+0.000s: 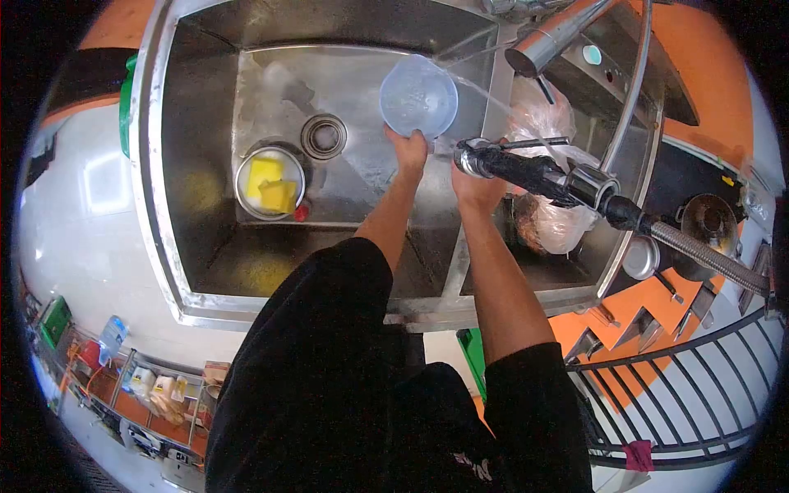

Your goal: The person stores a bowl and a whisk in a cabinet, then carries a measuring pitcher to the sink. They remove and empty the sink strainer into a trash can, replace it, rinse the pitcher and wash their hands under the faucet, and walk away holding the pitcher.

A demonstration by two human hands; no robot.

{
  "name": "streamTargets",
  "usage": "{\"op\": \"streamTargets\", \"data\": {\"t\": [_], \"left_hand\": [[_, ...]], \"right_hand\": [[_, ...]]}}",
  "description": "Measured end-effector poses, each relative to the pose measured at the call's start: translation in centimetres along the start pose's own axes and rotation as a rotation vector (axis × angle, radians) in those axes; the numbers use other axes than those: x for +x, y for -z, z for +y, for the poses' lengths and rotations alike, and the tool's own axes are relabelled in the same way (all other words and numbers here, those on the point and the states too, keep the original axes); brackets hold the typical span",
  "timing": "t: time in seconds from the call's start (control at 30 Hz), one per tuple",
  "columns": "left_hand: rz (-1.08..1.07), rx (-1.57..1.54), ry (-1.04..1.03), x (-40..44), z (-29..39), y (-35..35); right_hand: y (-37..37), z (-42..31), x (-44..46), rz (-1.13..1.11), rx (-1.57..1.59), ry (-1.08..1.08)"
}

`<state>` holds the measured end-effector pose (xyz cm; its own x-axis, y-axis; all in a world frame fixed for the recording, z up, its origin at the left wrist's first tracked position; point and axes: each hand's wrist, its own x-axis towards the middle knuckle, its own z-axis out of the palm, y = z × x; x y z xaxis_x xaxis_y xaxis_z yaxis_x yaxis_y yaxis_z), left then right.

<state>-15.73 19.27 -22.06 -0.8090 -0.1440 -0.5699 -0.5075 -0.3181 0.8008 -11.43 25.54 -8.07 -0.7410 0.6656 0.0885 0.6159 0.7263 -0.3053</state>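
My left hand grips the near rim of a light blue bowl over the left sink basin. Water splashes inside the bowl, and thin streams cross the air beside its right rim. At the divider between the basins, my right hand is closed around the head of a spray faucet, its fingers partly hidden behind the metal. A black-wrapped neck and a ribbed hose run from the faucet head to the right. Left of my hands, a round metal bowl holds yellow sponges.
Plastic-wrapped bundles fill part of the right basin. A drain lies in the left basin, with a small red object near the sponge bowl. A metal spout hangs above. Pans and a black railing stand to the right.
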Motion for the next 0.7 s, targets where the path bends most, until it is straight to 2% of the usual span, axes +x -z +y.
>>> {"op": "streamTargets", "data": {"t": [0.1,0.2,0.43,0.5,0.6,0.7], "left_hand": [[-0.008,-0.058,0.018,-0.2,0.6,-0.1],[-0.023,0.003,-0.066,0.8,-1.6,0.2],[-0.042,-0.035,0.043,-0.5,1.4,-0.1],[-0.034,-0.032,0.057,-0.1,0.8,0.0],[-0.022,-0.002,0.002,0.2,-0.1,0.0],[-0.069,-0.098,0.041,0.7,-0.9,0.3]], "right_hand": [[0.1,0.0,0.2,0.005,-0.079,0.040],[0.1,-0.2,0.0,0.072,-0.070,0.067],[0.4,-0.6,0.1,0.058,-0.037,0.011],[0.0,-0.3,0.0,0.096,-0.069,0.049],[0.3,-0.6,0.1,0.009,-0.083,-0.023],[0.0,-0.1,-0.1,0.037,-0.033,0.008]]}}
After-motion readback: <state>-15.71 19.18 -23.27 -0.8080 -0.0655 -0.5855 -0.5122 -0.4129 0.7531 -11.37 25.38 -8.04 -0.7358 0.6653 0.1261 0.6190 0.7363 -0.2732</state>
